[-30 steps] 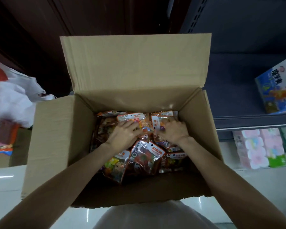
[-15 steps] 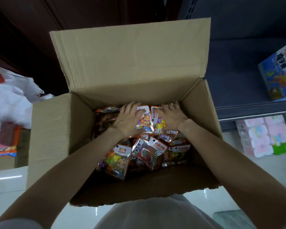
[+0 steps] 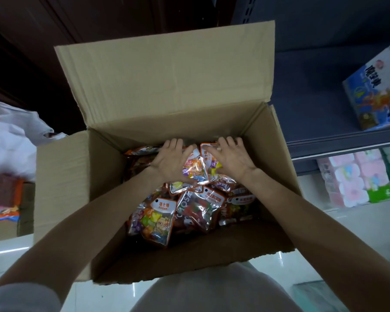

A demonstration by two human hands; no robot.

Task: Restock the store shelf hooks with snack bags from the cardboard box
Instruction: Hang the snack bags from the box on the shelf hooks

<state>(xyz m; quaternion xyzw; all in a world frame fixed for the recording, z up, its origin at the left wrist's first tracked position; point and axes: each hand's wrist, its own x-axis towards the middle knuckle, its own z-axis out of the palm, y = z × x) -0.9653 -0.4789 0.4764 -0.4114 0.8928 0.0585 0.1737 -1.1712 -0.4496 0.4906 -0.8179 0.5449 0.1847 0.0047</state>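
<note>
Two hands: left hand [image 3: 170,162] and right hand [image 3: 231,159] flat, fingers straight, pressing snack bags [image 3: 195,194]
bags: inside cardboard box [image 3: 61,185], far flap upright
around: white plastic bag [image 3: 9,140] left; blue carton [image 3: 374,86] on shelf [image 3: 338,143] right; tissue packs [image 3: 356,179] below
floor: pale glossy tile [image 3: 7,255]

white plastic bag [image 3: 8,140]: far left of the left hand | brown block [image 3: 6,190]: below that bag, left of the left hand | blue printed pack [image 3: 376,91]: up and right of the right hand | pink tissue packs [image 3: 351,183]: right of the right hand, lower tier
</note>
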